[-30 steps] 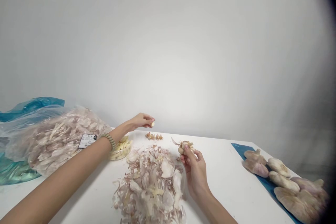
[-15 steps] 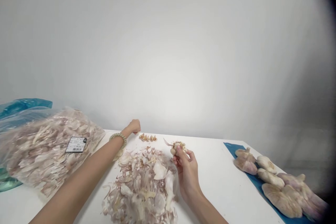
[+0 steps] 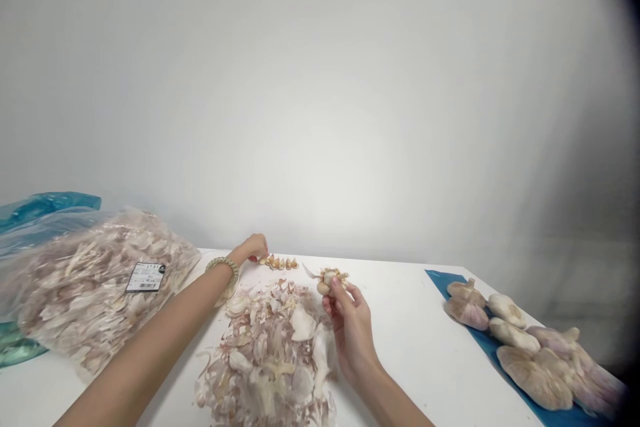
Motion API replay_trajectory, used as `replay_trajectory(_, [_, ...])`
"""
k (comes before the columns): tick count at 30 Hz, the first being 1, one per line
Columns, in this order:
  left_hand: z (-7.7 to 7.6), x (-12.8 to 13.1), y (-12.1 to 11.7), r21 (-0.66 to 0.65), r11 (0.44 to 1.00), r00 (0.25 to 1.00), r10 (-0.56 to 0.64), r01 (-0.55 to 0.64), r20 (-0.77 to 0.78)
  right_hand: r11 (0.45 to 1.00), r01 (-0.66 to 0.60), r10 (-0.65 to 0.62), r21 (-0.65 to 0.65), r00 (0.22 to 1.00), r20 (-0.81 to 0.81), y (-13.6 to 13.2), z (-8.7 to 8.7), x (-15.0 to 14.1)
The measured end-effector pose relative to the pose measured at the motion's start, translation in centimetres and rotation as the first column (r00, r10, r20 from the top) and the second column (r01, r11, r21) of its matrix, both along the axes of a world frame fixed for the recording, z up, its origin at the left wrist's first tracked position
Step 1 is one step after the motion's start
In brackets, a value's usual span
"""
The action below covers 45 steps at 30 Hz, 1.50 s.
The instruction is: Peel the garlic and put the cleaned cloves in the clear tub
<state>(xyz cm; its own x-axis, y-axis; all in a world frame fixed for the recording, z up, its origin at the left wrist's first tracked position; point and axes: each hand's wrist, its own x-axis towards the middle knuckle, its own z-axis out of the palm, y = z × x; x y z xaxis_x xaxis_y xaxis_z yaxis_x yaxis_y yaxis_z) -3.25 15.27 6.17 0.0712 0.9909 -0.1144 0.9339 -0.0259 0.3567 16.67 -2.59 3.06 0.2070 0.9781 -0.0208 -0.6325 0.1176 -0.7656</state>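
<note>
My left hand (image 3: 256, 246), a beaded bracelet on its wrist, reaches to the back of the white table. Its fingers are closed at the left end of a short row of garlic cloves (image 3: 285, 263), on a garlic clove (image 3: 263, 261) that they partly hide. Between the thumb and fingers of my right hand (image 3: 350, 320) is a partly broken-up garlic bulb (image 3: 327, 280), held above the table with a strip of skin sticking out to the left. A heap of loose garlic skins (image 3: 273, 353) lies between my arms.
A clear bag of garlic skins (image 3: 95, 280) with a white label (image 3: 145, 277) stands at the left, by blue plastic (image 3: 50, 203). Several whole garlic bulbs (image 3: 535, 377) lie on a blue sheet (image 3: 443, 278) at the right. A plain wall (image 3: 320, 93) rises behind the table (image 3: 400, 320).
My left hand has lowered slightly, and a clove now shows at its fingertips beside the row. My right hand has shifted a little left with the bulb.
</note>
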Motion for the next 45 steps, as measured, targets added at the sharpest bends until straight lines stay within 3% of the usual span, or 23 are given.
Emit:
replay_trajectory(5, [1.5, 1.3, -2.6, 0.274, 0.962, 0.998, -0.005, -0.013, 0.065, 0.996, -0.086, 0.086, -0.011, 0.996, -0.017, 0.1, -0.1, 0.0])
replay_trajectory(8, [1.3, 2.8, -6.7, 0.476, 0.879, 0.985, -0.108, 0.032, 0.132, 0.991, -0.133, 0.133, -0.012, 0.99, -0.039, 0.2, -0.2, 0.0])
replay_trajectory(11, [0.0, 4.2, -11.8, 0.613, 0.788, 0.961, -0.208, 0.055, 0.181, 0.985, -0.172, 0.171, -0.008, 0.983, -0.066, 0.1, -0.2, -0.1])
replay_trajectory(12, [-0.5, 4.6, -13.3, 0.662, 0.747, 0.951, -0.241, 0.053, 0.195, 0.983, -0.184, 0.182, -0.01, 0.981, -0.068, 0.1, -0.2, -0.2])
replay_trajectory(14, [-1.6, 5.1, -15.7, 0.827, 0.552, 0.897, -0.412, 0.105, 0.161, 0.977, -0.212, 0.211, -0.014, 0.976, -0.054, -0.1, -0.3, -0.4])
replay_trajectory(15, [-2.0, 5.2, -16.5, 0.863, 0.483, 0.885, -0.454, 0.148, 0.102, 0.973, -0.231, 0.23, -0.012, 0.972, -0.039, -0.2, -0.3, -0.5])
replay_trajectory(16, [-2.3, 5.4, -17.0, 0.876, 0.444, 0.882, -0.468, 0.188, 0.048, 0.968, -0.25, 0.25, -0.006, 0.968, -0.023, -0.3, -0.3, -0.5])
replay_trajectory(18, [-2.6, 5.5, -17.5, 0.868, 0.419, 0.888, -0.457, 0.267, -0.052, 0.961, -0.275, 0.275, 0.006, 0.961, 0.007, -0.4, -0.4, -0.6])
replay_trajectory(25, [-3.0, 5.2, -17.3, 0.77, 0.477, 0.897, -0.338, 0.423, -0.284, 0.963, -0.267, 0.263, 0.034, 0.96, 0.093, -0.3, -0.9, -0.8])
replay_trajectory(29, [-3.4, 5.1, -17.1, 0.732, 0.471, 0.871, -0.274, 0.492, -0.409, 0.96, -0.278, 0.272, 0.038, 0.955, 0.116, -0.3, -1.3, -0.7])
replay_trajectory(33, [-3.4, 5.2, -16.9, 0.688, 0.487, 0.841, -0.262, 0.539, -0.473, 0.955, -0.295, 0.288, 0.031, 0.946, 0.149, -0.4, -0.7, -0.5])
replay_trajectory(37, [-3.6, 5.3, -17.2, 0.631, 0.57, 0.85, -0.317, 0.526, -0.422, 0.95, -0.312, 0.299, 0.035, 0.933, 0.201, -0.5, -0.2, -0.6])
replay_trajectory(41, [-4.1, 5.6, -17.9, 0.575, 0.686, 0.892, -0.391, 0.446, -0.225, 0.949, -0.315, 0.294, 0.003, 0.888, 0.353, -0.7, -1.1, -1.2])
replay_trajectory(45, [-4.5, 6.0, -18.3, 0.537, 0.754, 0.913, -0.399, 0.379, -0.083, 0.979, -0.202, 0.181, -0.001, 0.876, 0.448, -1.3, -1.4, -1.6])
